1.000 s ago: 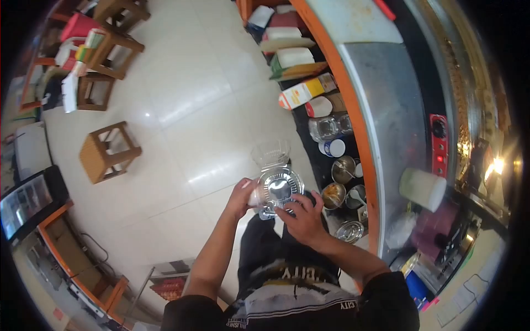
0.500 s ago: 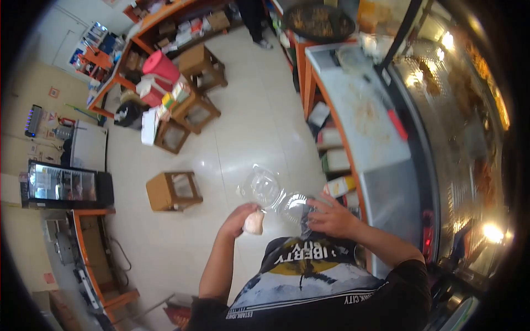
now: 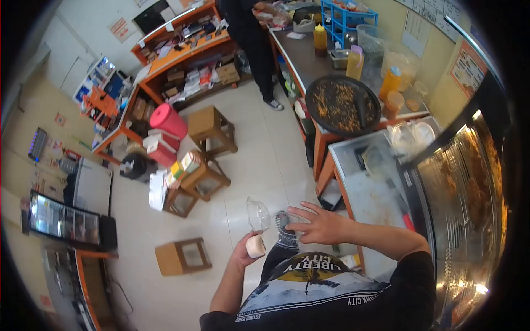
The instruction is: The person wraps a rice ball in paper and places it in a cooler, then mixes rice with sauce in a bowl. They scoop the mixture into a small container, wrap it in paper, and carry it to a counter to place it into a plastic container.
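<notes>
My left hand (image 3: 243, 254) is closed around a whitish, rounded, bun-like thing (image 3: 255, 246). Just above its fingers rises the clear lid (image 3: 258, 214) of a plastic clamshell box, tilted upright. The ribbed, see-through base (image 3: 286, 238) of that box is between my two hands, in front of my black printed shirt (image 3: 314, 270). At the base's right side is my right hand (image 3: 321, 225), its fingers stretched and spread, with fingertips reaching over the rim.
On my right stand a steel counter (image 3: 364, 198) with a red-handled tool (image 3: 407, 222) and a lit glass food case (image 3: 464, 209). Beyond are a large black pan (image 3: 334, 110) of food bits and sauce bottles (image 3: 390, 83). Wooden stools (image 3: 168, 259) stand left; a person (image 3: 256, 49) is at the back.
My view has tipped up, showing more of the back counter. The box's lid has swung from lying flat to upright, and my right hand's fingers have spread wider.
</notes>
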A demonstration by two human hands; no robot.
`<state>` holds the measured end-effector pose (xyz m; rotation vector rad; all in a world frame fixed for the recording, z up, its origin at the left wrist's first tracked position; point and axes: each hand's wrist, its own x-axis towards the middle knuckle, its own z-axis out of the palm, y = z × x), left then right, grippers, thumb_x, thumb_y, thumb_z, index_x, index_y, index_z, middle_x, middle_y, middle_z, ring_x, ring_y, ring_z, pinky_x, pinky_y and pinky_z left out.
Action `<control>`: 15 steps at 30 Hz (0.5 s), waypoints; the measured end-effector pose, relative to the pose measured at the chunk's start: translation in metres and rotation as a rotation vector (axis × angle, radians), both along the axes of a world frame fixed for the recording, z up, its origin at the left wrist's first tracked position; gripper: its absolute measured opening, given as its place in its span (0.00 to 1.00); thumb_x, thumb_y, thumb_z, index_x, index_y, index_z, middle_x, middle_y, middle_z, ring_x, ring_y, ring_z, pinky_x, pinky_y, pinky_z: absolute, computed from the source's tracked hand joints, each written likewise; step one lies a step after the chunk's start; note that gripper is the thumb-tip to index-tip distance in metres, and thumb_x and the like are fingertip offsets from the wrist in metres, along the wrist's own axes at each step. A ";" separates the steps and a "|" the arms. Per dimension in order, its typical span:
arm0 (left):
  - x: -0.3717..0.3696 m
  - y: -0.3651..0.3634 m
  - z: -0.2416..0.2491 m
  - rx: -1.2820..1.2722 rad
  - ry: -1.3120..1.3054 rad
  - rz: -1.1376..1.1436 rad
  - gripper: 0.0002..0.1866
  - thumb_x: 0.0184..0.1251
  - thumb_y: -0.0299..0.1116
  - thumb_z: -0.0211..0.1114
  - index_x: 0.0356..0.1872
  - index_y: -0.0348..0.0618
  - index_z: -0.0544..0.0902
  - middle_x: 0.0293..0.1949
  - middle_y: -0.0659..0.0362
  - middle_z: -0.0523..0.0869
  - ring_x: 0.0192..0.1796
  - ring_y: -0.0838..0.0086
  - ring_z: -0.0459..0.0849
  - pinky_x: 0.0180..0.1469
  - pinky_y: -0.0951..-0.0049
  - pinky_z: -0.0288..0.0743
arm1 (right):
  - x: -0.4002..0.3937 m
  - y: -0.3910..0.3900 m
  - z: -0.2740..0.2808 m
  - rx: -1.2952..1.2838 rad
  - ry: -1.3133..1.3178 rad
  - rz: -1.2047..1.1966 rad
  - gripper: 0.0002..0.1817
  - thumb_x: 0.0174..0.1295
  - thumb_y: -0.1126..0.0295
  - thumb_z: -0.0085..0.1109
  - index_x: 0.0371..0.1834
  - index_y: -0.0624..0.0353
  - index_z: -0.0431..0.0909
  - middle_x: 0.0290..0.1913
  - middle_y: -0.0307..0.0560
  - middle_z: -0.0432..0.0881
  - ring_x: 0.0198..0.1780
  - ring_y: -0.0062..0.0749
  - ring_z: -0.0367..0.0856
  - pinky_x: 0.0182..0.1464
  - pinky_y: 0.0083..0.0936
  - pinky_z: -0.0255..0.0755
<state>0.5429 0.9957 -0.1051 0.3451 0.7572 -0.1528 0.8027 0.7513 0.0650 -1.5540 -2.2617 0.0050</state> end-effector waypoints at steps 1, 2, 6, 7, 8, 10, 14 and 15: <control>0.029 0.026 -0.011 0.036 -0.006 0.037 0.21 0.76 0.56 0.56 0.52 0.50 0.82 0.35 0.56 0.88 0.37 0.61 0.88 0.39 0.58 0.83 | 0.025 0.021 0.006 -0.002 -0.011 -0.021 0.02 0.58 0.65 0.61 0.32 0.47 0.81 0.67 0.41 0.73 0.80 0.53 0.56 0.77 0.59 0.56; 0.064 0.054 -0.008 0.088 -0.044 0.024 0.21 0.76 0.55 0.57 0.51 0.49 0.82 0.36 0.56 0.87 0.37 0.62 0.87 0.40 0.59 0.83 | 0.049 0.039 0.014 -0.032 -0.050 -0.035 0.04 0.60 0.64 0.59 0.33 0.46 0.82 0.68 0.44 0.73 0.79 0.53 0.58 0.76 0.58 0.58; 0.166 0.153 0.017 0.349 -0.040 -0.063 0.19 0.76 0.52 0.60 0.48 0.44 0.81 0.37 0.58 0.85 0.38 0.67 0.86 0.44 0.60 0.83 | 0.155 0.113 0.005 0.017 -0.155 -0.361 0.05 0.59 0.64 0.60 0.36 0.49 0.82 0.65 0.49 0.76 0.72 0.52 0.67 0.67 0.54 0.67; 0.193 0.175 0.028 0.434 -0.019 -0.097 0.19 0.76 0.51 0.60 0.48 0.44 0.80 0.37 0.58 0.84 0.38 0.68 0.86 0.45 0.60 0.83 | 0.184 0.128 0.005 -0.031 -0.107 -0.414 0.06 0.60 0.65 0.59 0.39 0.49 0.82 0.65 0.49 0.75 0.70 0.52 0.70 0.67 0.51 0.69; 0.218 0.198 0.042 0.469 -0.021 -0.145 0.19 0.77 0.51 0.60 0.47 0.44 0.80 0.37 0.59 0.84 0.38 0.69 0.85 0.46 0.60 0.83 | 0.215 0.142 0.001 -0.081 -0.054 -0.468 0.08 0.61 0.65 0.58 0.41 0.49 0.82 0.65 0.50 0.75 0.68 0.52 0.72 0.66 0.48 0.70; 0.269 0.235 0.054 0.464 -0.003 -0.109 0.19 0.77 0.51 0.60 0.47 0.44 0.80 0.37 0.59 0.84 0.39 0.69 0.85 0.47 0.60 0.82 | 0.272 0.161 0.000 -0.113 -0.013 -0.556 0.10 0.61 0.66 0.57 0.45 0.49 0.81 0.63 0.50 0.76 0.64 0.51 0.76 0.64 0.42 0.73; 0.376 0.297 0.059 0.506 0.009 -0.098 0.21 0.77 0.52 0.59 0.48 0.43 0.80 0.39 0.58 0.84 0.41 0.67 0.85 0.50 0.59 0.82 | 0.384 0.204 -0.003 -0.087 -0.032 -0.705 0.10 0.62 0.67 0.56 0.46 0.52 0.79 0.55 0.48 0.78 0.56 0.47 0.80 0.55 0.36 0.79; 0.398 0.311 0.055 0.498 0.026 -0.084 0.21 0.77 0.53 0.59 0.49 0.43 0.79 0.40 0.58 0.84 0.42 0.67 0.85 0.50 0.58 0.82 | 0.412 0.214 -0.005 -0.098 -0.025 -0.740 0.09 0.62 0.68 0.56 0.45 0.52 0.78 0.53 0.47 0.78 0.55 0.46 0.81 0.53 0.36 0.80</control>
